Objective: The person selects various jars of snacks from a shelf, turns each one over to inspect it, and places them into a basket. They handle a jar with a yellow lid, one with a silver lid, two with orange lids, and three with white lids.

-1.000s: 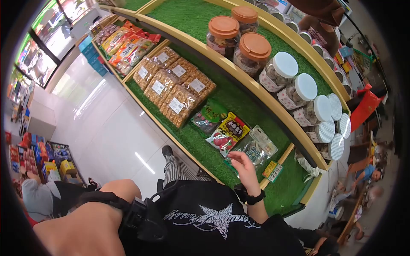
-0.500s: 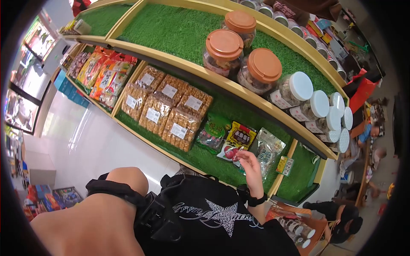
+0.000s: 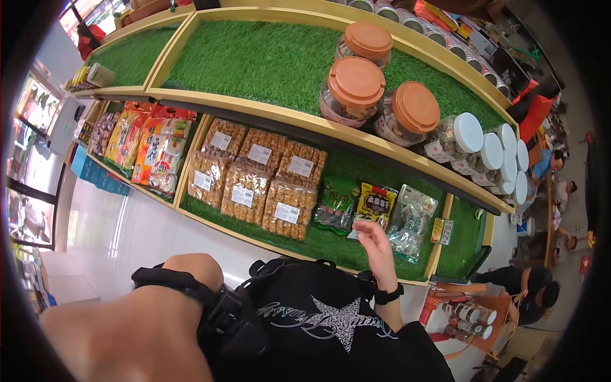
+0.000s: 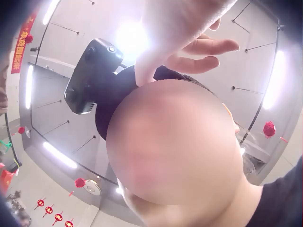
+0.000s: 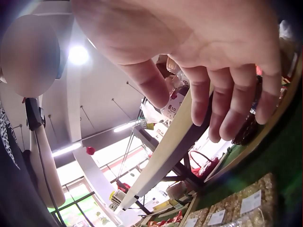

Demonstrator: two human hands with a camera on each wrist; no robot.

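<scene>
Right hand (image 3: pixel 380 254) relaxed, fingers extended, holding nothing, near side of yellow bag (image 3: pixel 375 202). Left hand (image 4: pixel 184 33) loose, empty, near head camera (image 4: pixel 92 75).

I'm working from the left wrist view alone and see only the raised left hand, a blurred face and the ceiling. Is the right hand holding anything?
Observer: No. In the right wrist view, the right hand hangs with its fingers relaxed and nothing in them.
Operator: Understood. Which package are those fingers in front of?
Observer: In the head view they partly cover the lower end of a yellow plastic bag with a dark printed label; I can't tell whether they touch it.
</scene>
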